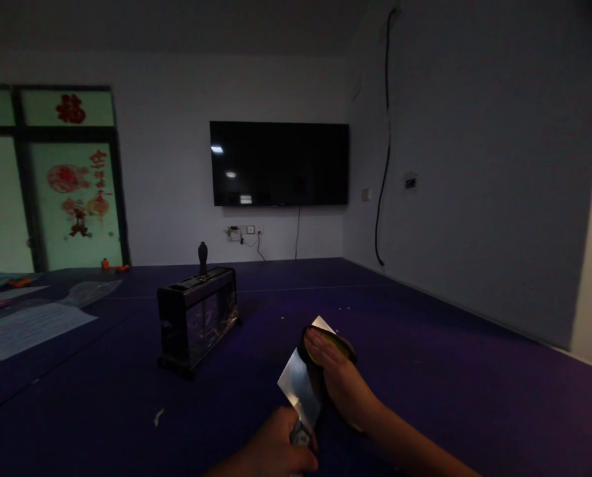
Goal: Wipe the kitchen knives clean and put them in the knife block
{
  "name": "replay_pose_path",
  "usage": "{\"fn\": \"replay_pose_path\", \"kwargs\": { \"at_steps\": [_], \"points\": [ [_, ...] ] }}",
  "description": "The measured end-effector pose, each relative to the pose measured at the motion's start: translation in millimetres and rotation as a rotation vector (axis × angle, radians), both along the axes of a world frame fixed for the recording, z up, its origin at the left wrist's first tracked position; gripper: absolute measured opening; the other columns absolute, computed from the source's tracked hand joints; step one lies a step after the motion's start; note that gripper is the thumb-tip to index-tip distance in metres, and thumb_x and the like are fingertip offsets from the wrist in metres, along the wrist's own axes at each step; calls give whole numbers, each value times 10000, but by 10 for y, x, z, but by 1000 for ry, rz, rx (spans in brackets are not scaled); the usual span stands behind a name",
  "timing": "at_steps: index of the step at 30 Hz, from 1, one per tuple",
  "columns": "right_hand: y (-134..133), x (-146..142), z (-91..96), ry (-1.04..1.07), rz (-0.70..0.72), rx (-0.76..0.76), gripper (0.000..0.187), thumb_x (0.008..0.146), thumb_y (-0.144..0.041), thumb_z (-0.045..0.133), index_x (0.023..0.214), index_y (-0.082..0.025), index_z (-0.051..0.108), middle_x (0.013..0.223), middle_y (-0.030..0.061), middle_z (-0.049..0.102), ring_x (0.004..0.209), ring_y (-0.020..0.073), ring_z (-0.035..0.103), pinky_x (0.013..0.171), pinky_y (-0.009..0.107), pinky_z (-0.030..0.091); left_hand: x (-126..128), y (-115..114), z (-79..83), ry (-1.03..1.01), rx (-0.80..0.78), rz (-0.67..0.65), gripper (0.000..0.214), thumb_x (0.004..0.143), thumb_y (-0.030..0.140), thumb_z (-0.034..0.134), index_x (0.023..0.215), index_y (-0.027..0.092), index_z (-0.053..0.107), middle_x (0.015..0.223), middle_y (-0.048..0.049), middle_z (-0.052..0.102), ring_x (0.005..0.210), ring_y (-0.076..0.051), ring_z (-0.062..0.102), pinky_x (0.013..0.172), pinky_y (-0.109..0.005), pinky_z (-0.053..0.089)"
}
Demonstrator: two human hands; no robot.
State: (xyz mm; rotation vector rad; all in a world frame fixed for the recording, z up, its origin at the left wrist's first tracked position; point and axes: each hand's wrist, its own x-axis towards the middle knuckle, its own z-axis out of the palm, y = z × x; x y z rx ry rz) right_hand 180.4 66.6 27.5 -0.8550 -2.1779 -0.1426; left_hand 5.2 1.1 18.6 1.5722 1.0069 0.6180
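Note:
My left hand [271,447] is closed round the handle of a broad steel cleaver [300,383], its blade pointing up and away from me. My right hand [338,377] presses a yellow-green sponge [336,343] against the far side of the blade, fingers wrapped over it. Both hands are low in the middle of the view, above a dark purple table [425,371].
A black knife block [197,317] with one dark handle sticking up stands to the left on the table. Sheets of paper and plastic [32,318] lie at the far left. A small white scrap [157,416] lies near the block. A wall TV [279,163] hangs behind.

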Motion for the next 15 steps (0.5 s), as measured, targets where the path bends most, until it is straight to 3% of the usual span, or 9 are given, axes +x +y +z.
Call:
{"fn": "replay_pose_path", "kwargs": {
  "at_steps": [9, 15],
  "points": [
    [211, 188, -45, 262, -89, 27, 611, 690, -7, 288, 1254, -182, 447, 1311, 60, 401, 1206, 182, 360, 1032, 430, 243, 6, -27, 96, 113, 2, 3, 178, 494, 121, 579, 665, 155, 549, 509, 77, 419, 484, -70, 362, 477, -204, 260],
    [122, 112, -91, 168, -11, 33, 571, 729, -42, 317, 1282, -153, 404, 1328, 87, 369, 1218, 208, 339, 1009, 437, 289, -3, -34, 71, 98, 12, 39, 197, 495, 106, 591, 683, 156, 562, 524, 75, 425, 497, -71, 370, 491, -202, 265]
  ]
}}
